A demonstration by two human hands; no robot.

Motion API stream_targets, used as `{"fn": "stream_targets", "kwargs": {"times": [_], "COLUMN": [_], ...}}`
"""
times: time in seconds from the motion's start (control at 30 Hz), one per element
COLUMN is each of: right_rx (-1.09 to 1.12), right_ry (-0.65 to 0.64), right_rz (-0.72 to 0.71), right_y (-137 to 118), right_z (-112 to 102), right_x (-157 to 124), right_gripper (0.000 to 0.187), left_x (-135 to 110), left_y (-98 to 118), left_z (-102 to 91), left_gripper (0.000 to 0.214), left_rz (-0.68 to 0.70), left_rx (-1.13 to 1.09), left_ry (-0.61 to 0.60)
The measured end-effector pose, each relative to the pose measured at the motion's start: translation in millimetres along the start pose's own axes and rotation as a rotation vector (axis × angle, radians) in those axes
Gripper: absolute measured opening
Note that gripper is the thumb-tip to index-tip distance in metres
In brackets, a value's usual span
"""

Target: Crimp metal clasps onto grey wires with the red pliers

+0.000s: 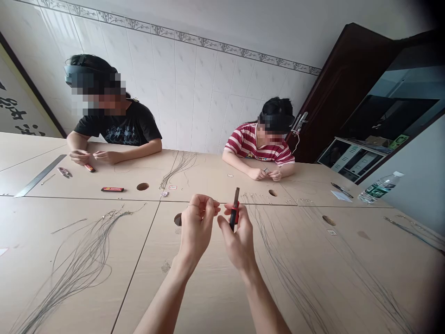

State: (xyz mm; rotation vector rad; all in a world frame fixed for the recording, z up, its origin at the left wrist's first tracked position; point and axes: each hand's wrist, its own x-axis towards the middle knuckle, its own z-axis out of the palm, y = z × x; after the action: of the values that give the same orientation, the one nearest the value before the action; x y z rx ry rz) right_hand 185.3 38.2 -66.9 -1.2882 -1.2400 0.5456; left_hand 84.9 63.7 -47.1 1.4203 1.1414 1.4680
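My left hand (198, 220) is raised above the middle of the table with its thumb and fingers pinched together. Whatever sits in that pinch is too small to make out. Just to its right, my right hand (241, 236) is closed around a slim red-and-black tool with a flat metal tip (237, 197) pointing up. The fingertips of both hands are close together but apart. Beyond and right of my right hand, a loose bundle of thin grey wires (278, 260) runs toward the near edge. Another wire bundle (86, 253) lies to the left.
Across the table (146, 297) sit two people, one in a black shirt (121, 125), one in a striped shirt (248, 144). Also there: a steel ruler (41, 175), pliers (65, 172), a red-and-black case (112, 189), more wires (179, 167), a water bottle (380, 188) and a cable hole (328, 220).
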Motion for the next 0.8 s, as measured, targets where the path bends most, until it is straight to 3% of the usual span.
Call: {"fn": "stream_targets", "kwargs": {"times": [0.13, 0.33, 0.8], "right_rx": [-0.046, -0.092, -0.287], "right_ry": [-0.034, -0.136, -0.129], "right_rz": [-0.143, -0.155, -0.340], "right_y": [-3, -3, -7], "right_z": [-11, -12, -11], "right_x": [13, 22, 28], "right_gripper": [0.013, 0.017, 0.004], "left_x": [-1, -1, -1], "left_y": [-2, 0, -4], "left_z": [0.5, 1.4, 2.8], "left_gripper": [0.021, 0.021, 0.019], "left_rz": [-0.001, -0.008, -0.005], "left_rx": [0.008, 0.040, 0.071], "left_ry": [-0.046, -0.068, -0.074]}}
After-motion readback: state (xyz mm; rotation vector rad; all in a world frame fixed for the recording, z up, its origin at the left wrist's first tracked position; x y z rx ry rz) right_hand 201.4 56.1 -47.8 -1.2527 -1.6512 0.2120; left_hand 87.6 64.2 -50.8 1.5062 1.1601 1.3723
